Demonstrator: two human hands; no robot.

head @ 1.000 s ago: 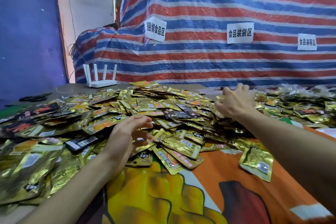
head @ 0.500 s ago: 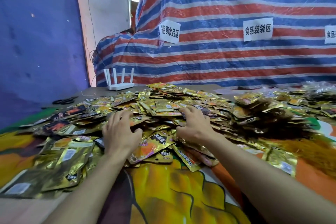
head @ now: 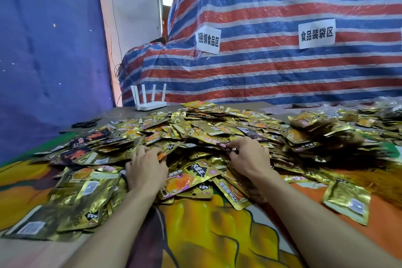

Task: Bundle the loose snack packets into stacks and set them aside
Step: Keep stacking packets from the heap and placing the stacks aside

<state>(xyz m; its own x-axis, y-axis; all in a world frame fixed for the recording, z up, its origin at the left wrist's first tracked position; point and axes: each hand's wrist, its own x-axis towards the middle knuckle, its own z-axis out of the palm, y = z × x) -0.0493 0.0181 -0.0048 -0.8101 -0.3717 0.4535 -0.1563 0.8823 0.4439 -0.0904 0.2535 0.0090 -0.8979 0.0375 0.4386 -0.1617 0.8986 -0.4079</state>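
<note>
- Across the middle of the desk (head: 217, 243), at 12 o'clock from the person, lies a broad heap of loose snack packets (head: 195, 128), mostly gold foil with a few dark ones at 10 o'clock.
- The left hand (head: 145, 172) rests palm down on the near edge of the heap, fingers bent forward with the tips buried among the packets; whether it grips any I cannot tell.
- The right hand (head: 250, 159) is at 3 o'clock from the left one, a little farther into the heap, its fingers curled and pinching the edges of packets at its fingertips.
- Between the two hands a gold packet with an orange picture (head: 191, 177) lies face up, touching both wrists' sides of the heap.
- One single packet (head: 348, 201) lies apart on the orange cloth at 4 o'clock from the right hand.
- More packets, blurred, are heaped at 2 o'clock.
- Beyond the heap at 11 o'clock stands a white router (head: 148, 98) with four upright aerials; black scissors (head: 86, 124) lie at 10 o'clock.
- A striped tarp (head: 282, 67) hangs behind the desk, bearing two white paper signs (head: 208, 39).
</note>
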